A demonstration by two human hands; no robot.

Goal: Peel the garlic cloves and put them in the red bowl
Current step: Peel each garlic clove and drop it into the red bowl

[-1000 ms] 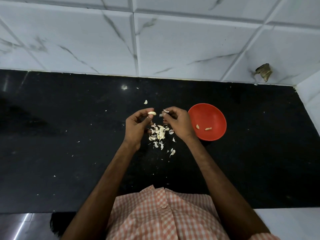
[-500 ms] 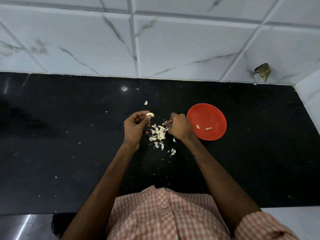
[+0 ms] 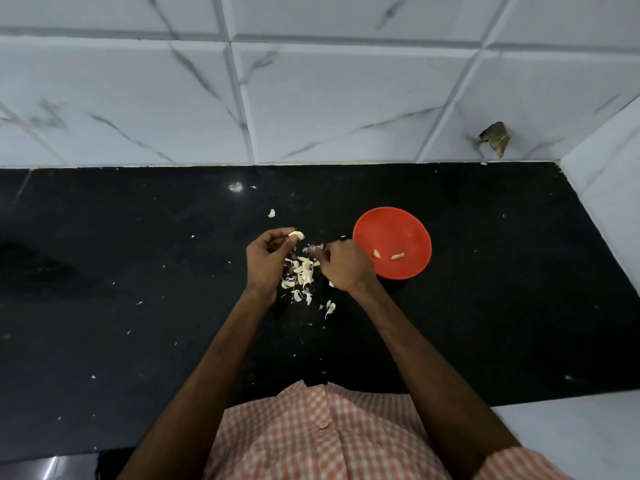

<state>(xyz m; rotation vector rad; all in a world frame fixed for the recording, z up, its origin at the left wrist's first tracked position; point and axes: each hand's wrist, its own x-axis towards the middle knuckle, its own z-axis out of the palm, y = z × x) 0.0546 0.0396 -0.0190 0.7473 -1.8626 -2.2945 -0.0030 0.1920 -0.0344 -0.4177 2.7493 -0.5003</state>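
Observation:
My left hand (image 3: 268,259) pinches a pale garlic clove (image 3: 297,234) between thumb and fingertips, above the black counter. My right hand (image 3: 341,265) hovers just right of it with curled fingers; a blurred bit of white peel (image 3: 313,248) shows at its fingertips. Between and below the hands lies a pile of garlic cloves and peels (image 3: 302,275). The red bowl (image 3: 392,242) stands right of my right hand and holds two peeled cloves (image 3: 387,255).
The black counter (image 3: 138,306) is dotted with small peel scraps; one loose peel (image 3: 271,213) lies behind my left hand. White marbled wall tiles (image 3: 311,98) rise behind, and a white side wall (image 3: 609,188) closes the right end.
My right hand dropped from beside the clove toward the pile, carrying a peel scrap away. My left hand kept the clove at about the same spot.

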